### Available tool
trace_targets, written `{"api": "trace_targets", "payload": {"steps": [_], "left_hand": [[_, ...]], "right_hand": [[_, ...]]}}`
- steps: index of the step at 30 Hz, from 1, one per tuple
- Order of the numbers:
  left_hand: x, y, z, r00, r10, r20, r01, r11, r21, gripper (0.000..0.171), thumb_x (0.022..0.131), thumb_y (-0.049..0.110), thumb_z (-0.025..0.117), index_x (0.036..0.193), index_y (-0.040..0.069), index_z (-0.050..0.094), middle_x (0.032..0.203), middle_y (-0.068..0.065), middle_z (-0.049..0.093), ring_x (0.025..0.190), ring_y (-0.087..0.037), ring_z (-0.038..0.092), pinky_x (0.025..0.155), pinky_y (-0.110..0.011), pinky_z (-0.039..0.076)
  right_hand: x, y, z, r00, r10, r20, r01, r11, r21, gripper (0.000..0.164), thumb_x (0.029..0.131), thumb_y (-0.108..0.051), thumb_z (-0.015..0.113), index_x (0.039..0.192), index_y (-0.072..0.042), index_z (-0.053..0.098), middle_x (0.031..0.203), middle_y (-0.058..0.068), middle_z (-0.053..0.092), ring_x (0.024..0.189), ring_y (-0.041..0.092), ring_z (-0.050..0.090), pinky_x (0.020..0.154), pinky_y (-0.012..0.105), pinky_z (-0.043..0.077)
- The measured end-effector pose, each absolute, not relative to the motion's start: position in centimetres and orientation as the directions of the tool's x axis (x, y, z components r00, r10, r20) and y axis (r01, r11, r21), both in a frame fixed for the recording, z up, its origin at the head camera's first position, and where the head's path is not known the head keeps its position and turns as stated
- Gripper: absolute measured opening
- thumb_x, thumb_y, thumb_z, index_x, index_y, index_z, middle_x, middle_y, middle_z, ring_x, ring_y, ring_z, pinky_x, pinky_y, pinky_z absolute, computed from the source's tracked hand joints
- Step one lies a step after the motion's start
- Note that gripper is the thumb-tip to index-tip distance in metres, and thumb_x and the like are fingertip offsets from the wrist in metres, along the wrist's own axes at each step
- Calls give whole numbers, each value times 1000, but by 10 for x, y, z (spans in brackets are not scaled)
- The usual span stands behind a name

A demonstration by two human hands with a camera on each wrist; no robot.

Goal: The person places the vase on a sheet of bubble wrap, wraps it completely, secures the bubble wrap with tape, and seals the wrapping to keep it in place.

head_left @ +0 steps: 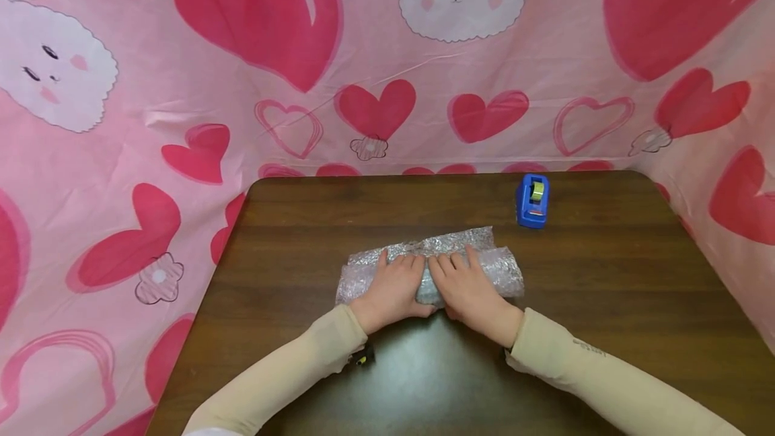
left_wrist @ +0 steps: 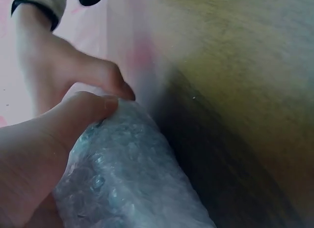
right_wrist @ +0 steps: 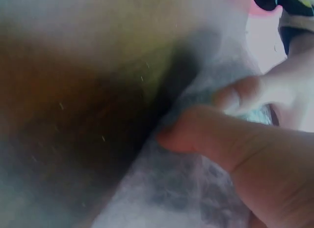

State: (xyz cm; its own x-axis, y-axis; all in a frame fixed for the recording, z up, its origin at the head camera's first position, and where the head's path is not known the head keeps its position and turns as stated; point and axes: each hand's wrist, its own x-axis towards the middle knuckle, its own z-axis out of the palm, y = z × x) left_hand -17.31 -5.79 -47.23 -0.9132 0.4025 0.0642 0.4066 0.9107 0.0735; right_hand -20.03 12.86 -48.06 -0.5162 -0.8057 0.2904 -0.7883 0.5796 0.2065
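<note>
A rolled bundle of clear bubble wrap lies crosswise on the table, with a loose flap along its far side. Something pale bluish shows through the middle of the roll, its kind hidden by the layers. My left hand grips the roll left of centre, fingers over the top and thumb on the near side. Right beside it, my right hand holds the roll the same way. Both thumbs press against the bubble wrap close together, as the left wrist view shows. From the right wrist, the wrap looks cloudy and blurred.
A blue tape dispenser with a yellowish roll stands at the back right of the dark wooden table. Behind and at both sides hangs a pink curtain with hearts, meeting the table's back edge.
</note>
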Motion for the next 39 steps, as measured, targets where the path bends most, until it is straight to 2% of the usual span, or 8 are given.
{"api": "trace_targets", "payload": {"steps": [3,6,10,18,25,30,37,39], "left_hand": [[-171,-58,-473,-919,388,64,393,915,94,91,76,63,83,137,1,56,124,-12,70,112,-29,68,105,-69,43],[-167,-58,-474,-930,362,66,367,923,112,105,74,64,85,147,-1,47,142,-17,60,127,-32,61,107,-70,40],[-157,-54,-474,-926,367,91,372,927,40,114,71,68,86,153,1,42,152,-18,49,138,-33,50,110,-72,36],[-147,-45,-486,-900,395,183,361,913,-192,111,69,68,86,148,1,48,144,-14,58,131,-28,56,110,-70,36],[-154,-44,-484,-882,423,208,398,905,-150,103,59,57,95,136,2,55,124,-8,64,116,-25,61,111,-70,35],[-157,-46,-480,-885,427,184,410,904,-125,101,59,58,95,134,3,56,123,-8,65,115,-24,62,112,-71,34],[-161,-47,-480,-879,432,200,423,902,-90,98,58,61,95,130,4,60,120,-8,68,113,-24,66,114,-68,34],[-163,-48,-480,-877,441,192,434,898,-76,96,59,59,94,129,3,60,119,-9,68,112,-24,66,113,-69,35]], "right_hand": [[-206,127,-475,-509,-833,218,-814,548,193,78,67,-29,93,129,2,60,116,18,65,102,37,63,93,61,51],[-209,126,-469,-531,-838,124,-823,545,160,84,68,-34,94,134,3,58,122,18,65,106,36,63,91,59,51],[-210,124,-463,-577,-817,26,-812,576,91,88,68,-37,95,136,2,56,127,18,64,110,36,62,91,57,51],[-211,123,-454,-594,-803,-56,-800,596,-63,84,65,-36,95,128,3,56,120,19,65,106,37,63,89,57,52],[-219,126,-449,-582,-796,-164,-778,604,-172,82,69,-36,92,131,4,55,127,20,65,117,42,62,102,66,44],[-205,129,-448,-621,-784,-24,-783,621,-37,101,68,-48,95,142,6,52,133,22,63,122,42,60,108,74,35],[-181,133,-467,-580,-790,199,-746,613,260,116,51,-55,101,140,4,55,124,23,61,118,41,59,106,69,41],[-182,133,-476,-564,-791,239,-732,612,298,110,53,-50,101,137,4,56,121,22,62,113,39,61,106,66,43]]}}
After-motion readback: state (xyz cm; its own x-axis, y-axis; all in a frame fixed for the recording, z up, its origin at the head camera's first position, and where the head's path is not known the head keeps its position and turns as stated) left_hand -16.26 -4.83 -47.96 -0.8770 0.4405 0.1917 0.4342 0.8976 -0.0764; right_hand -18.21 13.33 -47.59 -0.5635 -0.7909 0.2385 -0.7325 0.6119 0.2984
